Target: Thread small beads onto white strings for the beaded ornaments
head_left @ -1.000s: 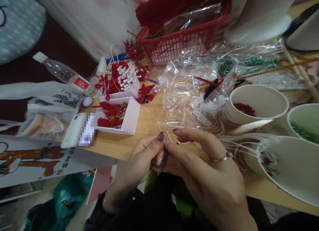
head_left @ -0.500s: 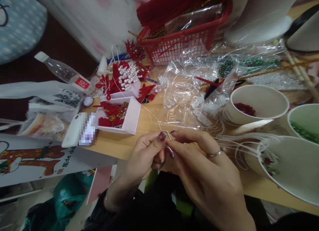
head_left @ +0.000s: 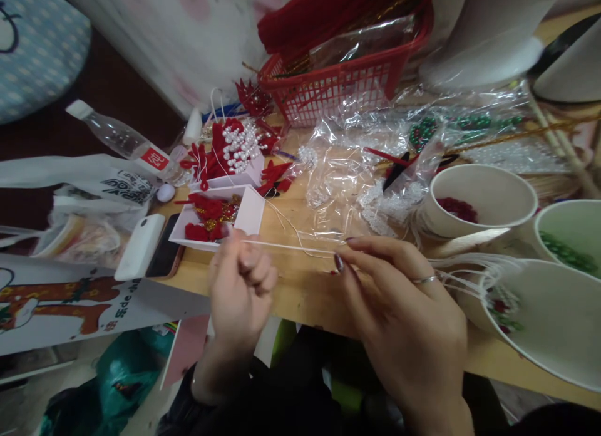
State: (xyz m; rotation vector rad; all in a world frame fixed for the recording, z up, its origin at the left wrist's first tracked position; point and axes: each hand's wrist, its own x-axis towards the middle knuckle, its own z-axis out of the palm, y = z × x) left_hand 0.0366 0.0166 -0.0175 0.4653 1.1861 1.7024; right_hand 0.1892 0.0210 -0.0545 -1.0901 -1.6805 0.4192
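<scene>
A thin white cord [head_left: 291, 245] runs taut between my two hands above the near part of the wooden table. My left hand [head_left: 241, 285] is closed on its left end, the fingers curled in and slightly blurred. At the other end my right hand [head_left: 404, 304], with a ring on one finger, pinches the cord between thumb and fingertips. A small red bead [head_left: 334, 272] shows just under the right fingertips; whether it is threaded on the cord I cannot tell. Behind the left hand stands a pink box [head_left: 253, 217] of red and gold ornaments.
On the right stand a cup of red beads [head_left: 483, 173], a cup of green beads [head_left: 577, 217] and a cup with white cords over its rim [head_left: 554, 323]. Clear plastic bags [head_left: 338, 179] lie behind my hands, before a red basket [head_left: 338, 85]. Phones [head_left: 164, 248] lie left.
My hands were together at the fingertips. The left hand has moved left, stretching the cord between them, while the right has shifted slightly right. The left-hand phone's lit screen is now dark.
</scene>
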